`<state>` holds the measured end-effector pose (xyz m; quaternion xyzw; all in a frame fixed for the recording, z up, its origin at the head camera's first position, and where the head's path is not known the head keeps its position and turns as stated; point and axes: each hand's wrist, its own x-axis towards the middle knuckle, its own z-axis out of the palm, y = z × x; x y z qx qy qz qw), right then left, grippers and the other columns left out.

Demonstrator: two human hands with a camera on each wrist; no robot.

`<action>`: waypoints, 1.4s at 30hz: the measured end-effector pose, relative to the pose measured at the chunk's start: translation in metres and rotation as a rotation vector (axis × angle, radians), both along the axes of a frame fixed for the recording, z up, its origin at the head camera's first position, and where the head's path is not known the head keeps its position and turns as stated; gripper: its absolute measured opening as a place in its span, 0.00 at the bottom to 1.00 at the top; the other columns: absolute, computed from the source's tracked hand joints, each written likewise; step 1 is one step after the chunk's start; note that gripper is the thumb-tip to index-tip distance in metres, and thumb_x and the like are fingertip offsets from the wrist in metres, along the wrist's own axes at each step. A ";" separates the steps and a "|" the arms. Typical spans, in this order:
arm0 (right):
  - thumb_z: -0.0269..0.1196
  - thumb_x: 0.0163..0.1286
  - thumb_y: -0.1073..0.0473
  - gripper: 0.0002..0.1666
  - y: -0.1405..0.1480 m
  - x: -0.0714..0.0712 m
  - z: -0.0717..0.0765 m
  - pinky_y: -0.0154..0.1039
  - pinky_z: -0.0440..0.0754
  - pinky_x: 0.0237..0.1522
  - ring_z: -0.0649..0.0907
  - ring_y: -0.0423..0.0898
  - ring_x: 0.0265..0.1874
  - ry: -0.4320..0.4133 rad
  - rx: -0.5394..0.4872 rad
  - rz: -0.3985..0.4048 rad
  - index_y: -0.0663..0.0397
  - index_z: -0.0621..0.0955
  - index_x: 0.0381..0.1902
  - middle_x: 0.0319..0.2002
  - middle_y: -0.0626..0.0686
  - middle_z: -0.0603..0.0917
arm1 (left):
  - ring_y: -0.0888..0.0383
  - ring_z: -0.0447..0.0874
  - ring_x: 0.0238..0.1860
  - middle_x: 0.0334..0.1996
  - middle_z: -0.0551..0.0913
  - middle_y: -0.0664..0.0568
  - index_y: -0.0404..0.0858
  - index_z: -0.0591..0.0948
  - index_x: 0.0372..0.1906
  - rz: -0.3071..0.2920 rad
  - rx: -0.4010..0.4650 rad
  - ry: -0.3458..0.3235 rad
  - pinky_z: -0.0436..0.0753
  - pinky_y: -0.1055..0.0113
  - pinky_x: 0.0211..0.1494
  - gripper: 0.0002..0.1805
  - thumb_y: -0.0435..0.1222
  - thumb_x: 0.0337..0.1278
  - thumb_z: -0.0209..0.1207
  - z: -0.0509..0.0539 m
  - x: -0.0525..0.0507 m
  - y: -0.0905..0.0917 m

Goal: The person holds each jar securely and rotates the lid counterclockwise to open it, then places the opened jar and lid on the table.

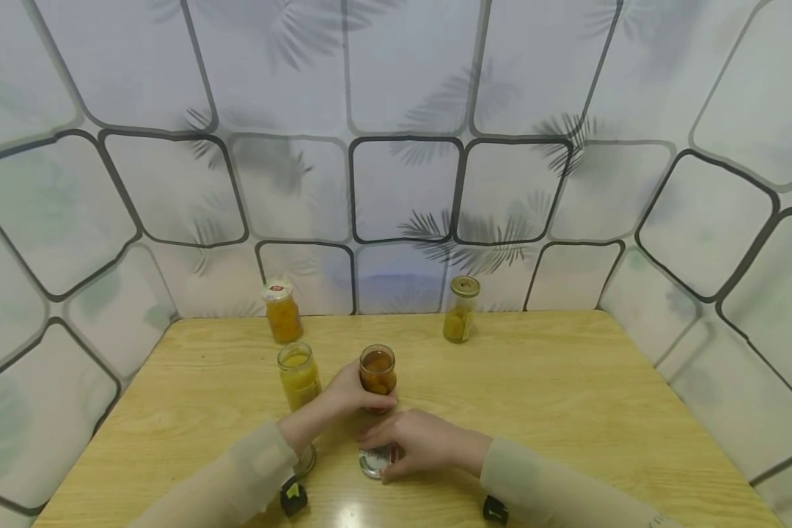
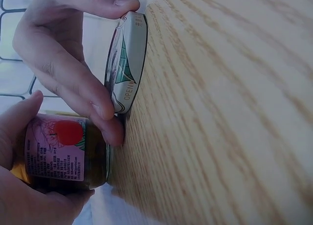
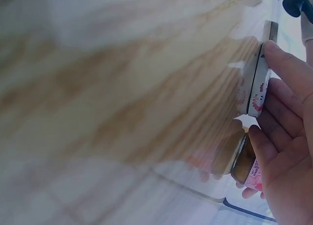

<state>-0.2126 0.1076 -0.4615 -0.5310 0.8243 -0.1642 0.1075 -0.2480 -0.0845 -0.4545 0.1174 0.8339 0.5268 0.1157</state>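
My left hand [image 1: 346, 390] grips an open glass jar [image 1: 378, 364] with fruit pieces in brown liquid, upright near the middle of the table. A pink label [image 2: 55, 159] with a red cherry-like fruit shows on this jar in the left wrist view. Nearer the table's front, my right hand [image 1: 422, 440] pinches a round white jar lid [image 1: 372, 463] by its rim. Printed green shapes and the word OPEN mark the lid's side in the left wrist view. It lies flat on or right at the tabletop, and the right fingers cover part of it.
An open jar of yellow contents [image 1: 297, 374] stands left of the left hand. A round lid [image 1: 306, 460] lies partly behind the left forearm. Farther back are a white-lidded jar of orange pieces [image 1: 282, 320] and a gold-lidded jar [image 1: 459, 319]. Patterned walls surround the wooden table [image 1: 567, 396].
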 end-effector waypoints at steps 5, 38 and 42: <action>0.77 0.67 0.53 0.30 -0.002 0.002 0.001 0.32 0.78 0.71 0.84 0.42 0.66 0.025 0.004 -0.005 0.52 0.85 0.66 0.66 0.48 0.86 | 0.47 0.88 0.56 0.52 0.89 0.41 0.32 0.80 0.59 0.015 -0.007 -0.008 0.82 0.46 0.68 0.32 0.31 0.48 0.81 0.001 0.002 0.000; 0.72 0.72 0.52 0.29 0.008 0.006 0.084 0.41 0.79 0.72 0.83 0.48 0.68 0.196 -0.029 0.043 0.54 0.82 0.68 0.68 0.51 0.85 | 0.46 0.84 0.61 0.57 0.88 0.40 0.33 0.81 0.61 0.053 0.016 -0.045 0.78 0.43 0.73 0.29 0.31 0.52 0.76 0.005 0.005 0.000; 0.73 0.72 0.51 0.29 0.010 0.002 0.097 0.43 0.80 0.72 0.83 0.49 0.68 0.249 -0.033 0.042 0.53 0.83 0.67 0.68 0.52 0.85 | 0.46 0.84 0.61 0.59 0.87 0.40 0.34 0.80 0.62 0.023 0.003 -0.027 0.82 0.46 0.69 0.27 0.36 0.60 0.74 0.004 0.004 -0.002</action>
